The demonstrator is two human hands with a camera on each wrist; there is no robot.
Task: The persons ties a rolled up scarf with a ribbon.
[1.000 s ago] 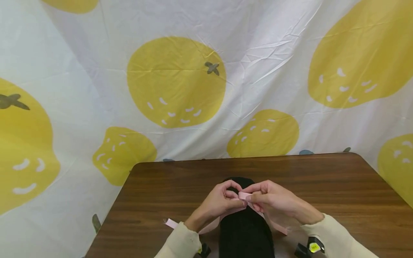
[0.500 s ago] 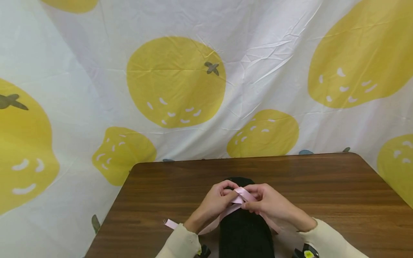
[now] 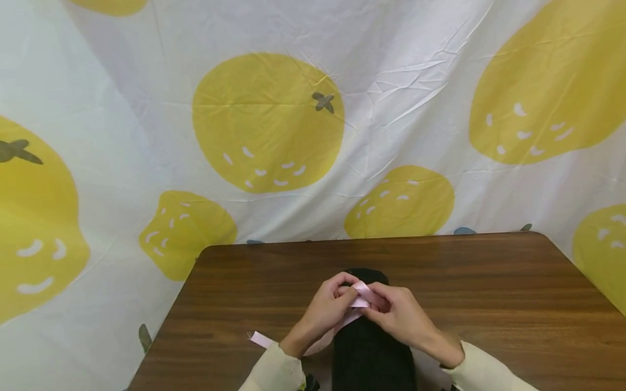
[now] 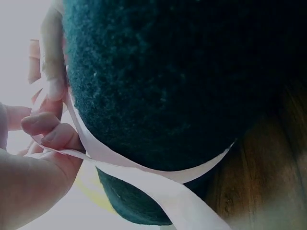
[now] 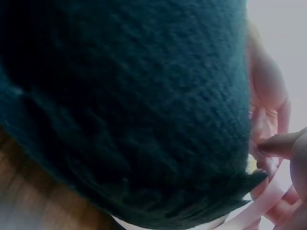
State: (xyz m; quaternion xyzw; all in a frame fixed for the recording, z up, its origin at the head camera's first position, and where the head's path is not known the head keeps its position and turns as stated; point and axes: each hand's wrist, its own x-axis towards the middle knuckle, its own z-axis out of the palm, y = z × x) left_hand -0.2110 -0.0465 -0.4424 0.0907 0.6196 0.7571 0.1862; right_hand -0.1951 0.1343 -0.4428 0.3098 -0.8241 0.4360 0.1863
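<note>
Clamped in the fingers [image 3: 344, 278] of a left hand [image 3: 324, 305] and a right hand [image 3: 405, 316] above a dark fuzzy bundle [image 3: 374, 353], a pink ribbon [image 3: 362, 288], likely light, limp and slippery, looks best pinched flat just beside its crossing.

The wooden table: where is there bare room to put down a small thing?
On the table, bare wood lies right of the right hand; along the far edge, beyond the black roll; and left, beyond the pink ribbon. Crowded: the middle, over the roll, where the left hand joins the right at the ribbon.
</note>
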